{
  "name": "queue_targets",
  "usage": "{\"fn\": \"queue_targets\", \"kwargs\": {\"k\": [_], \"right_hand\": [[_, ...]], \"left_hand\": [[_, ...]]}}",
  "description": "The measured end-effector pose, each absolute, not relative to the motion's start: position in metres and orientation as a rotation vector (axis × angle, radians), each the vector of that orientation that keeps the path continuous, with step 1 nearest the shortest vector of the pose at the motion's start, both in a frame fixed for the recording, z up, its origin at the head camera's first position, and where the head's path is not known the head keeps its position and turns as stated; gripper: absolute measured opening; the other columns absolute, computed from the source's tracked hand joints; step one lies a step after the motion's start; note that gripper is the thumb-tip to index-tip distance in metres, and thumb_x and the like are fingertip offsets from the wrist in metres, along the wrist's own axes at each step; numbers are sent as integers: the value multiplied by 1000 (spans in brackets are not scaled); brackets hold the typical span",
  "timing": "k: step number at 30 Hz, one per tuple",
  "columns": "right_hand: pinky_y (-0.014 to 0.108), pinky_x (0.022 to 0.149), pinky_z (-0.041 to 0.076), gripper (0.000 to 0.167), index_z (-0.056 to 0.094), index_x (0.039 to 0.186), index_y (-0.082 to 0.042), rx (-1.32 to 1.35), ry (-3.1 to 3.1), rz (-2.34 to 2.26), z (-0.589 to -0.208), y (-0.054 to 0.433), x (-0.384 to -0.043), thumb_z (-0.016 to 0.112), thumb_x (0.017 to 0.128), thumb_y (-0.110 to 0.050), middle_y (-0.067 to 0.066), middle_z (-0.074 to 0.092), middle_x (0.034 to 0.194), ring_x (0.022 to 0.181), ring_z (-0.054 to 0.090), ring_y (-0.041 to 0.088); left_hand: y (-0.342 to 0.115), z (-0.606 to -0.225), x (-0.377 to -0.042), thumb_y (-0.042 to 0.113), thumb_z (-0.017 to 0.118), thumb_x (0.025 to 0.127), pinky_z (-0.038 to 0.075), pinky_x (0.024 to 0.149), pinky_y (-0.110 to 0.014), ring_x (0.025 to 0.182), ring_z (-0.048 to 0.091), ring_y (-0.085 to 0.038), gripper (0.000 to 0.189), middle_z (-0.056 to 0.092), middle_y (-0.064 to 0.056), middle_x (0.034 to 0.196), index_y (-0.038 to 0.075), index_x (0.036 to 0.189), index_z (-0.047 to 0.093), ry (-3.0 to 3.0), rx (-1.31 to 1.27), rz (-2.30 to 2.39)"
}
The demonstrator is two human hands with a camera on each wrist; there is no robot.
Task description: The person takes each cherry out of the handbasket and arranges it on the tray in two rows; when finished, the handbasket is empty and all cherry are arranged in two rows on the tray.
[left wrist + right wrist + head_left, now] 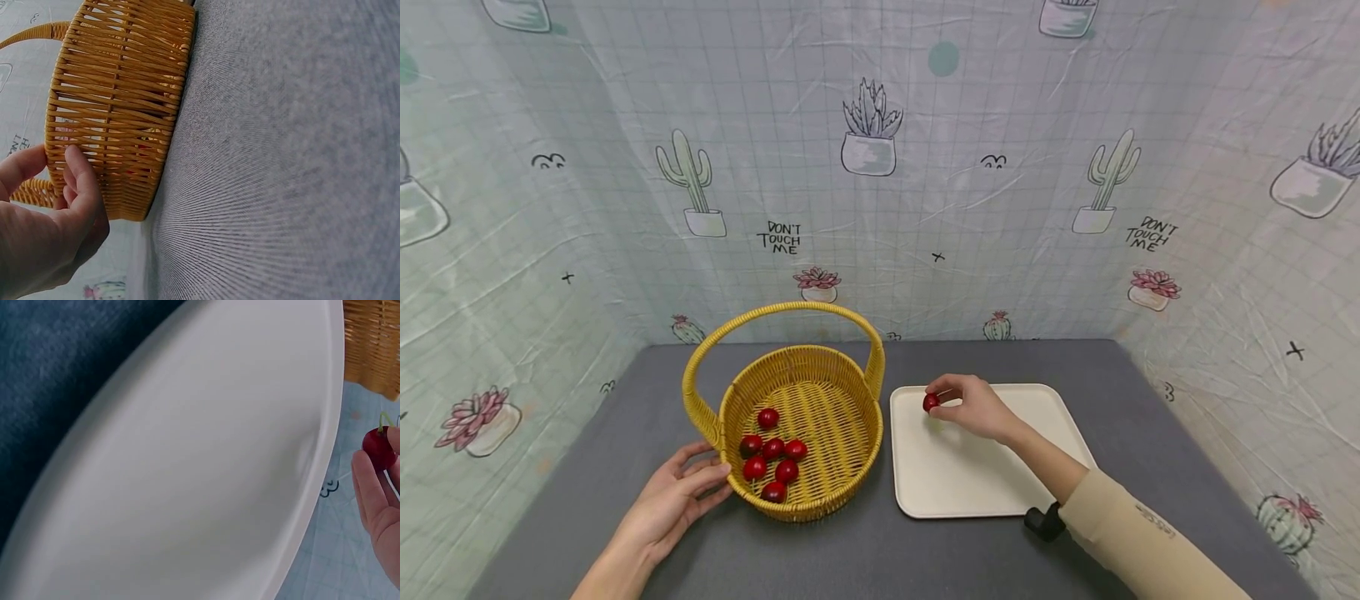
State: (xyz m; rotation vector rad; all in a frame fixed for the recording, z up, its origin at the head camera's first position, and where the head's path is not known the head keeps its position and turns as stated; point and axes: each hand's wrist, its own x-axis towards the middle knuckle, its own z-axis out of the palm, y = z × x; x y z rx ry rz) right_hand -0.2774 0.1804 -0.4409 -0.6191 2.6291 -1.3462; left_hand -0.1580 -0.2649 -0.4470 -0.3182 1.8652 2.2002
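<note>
A yellow woven basket (842,492) with a tall arched handle holds several dark red cherries (773,449), lying toward its left side. My left hand (672,498) rests against the basket's outer left side, its thumb near the rim. Up close in the left wrist view, the fingertips of that hand (59,219) touch the wicker wall (119,94). A cherry (931,402) is pinched between the thumb and fingers of my right hand (976,407), above the far left part of a cream tray (970,483). A green stem shows on this cherry (379,450) in the right wrist view.
Basket and tray stand side by side on a dark grey table (820,562), a narrow gap between them. A black object (1043,523) sits at my right sleeve, by the tray's near right corner. Cactus-printed cloth (925,208) encloses the back and sides.
</note>
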Motion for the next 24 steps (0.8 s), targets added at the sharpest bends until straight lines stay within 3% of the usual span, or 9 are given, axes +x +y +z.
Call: {"fn": "queue_targets", "kwargs": {"k": [9, 24], "right_hand": [[38, 83, 55, 27, 72, 115, 2, -651, 2686, -1263, -448, 178, -286, 78, 89, -4, 9, 73, 107, 101, 71, 29], [36, 80, 54, 26, 71, 108, 1, -675, 2738, -1188, -461, 166, -294, 82, 84, 0, 5, 71, 96, 90, 69, 21]], "left_hand": [[-264, -445, -158, 12, 65, 103, 55, 96, -41, 108, 66, -19, 70, 61, -7, 119, 4, 154, 17, 1867, -327, 2196], [-264, -447, -158, 11, 65, 103, 56, 95, -40, 107, 66, -18, 68, 61, -7, 119, 4, 154, 19, 1866, -327, 2204]]}}
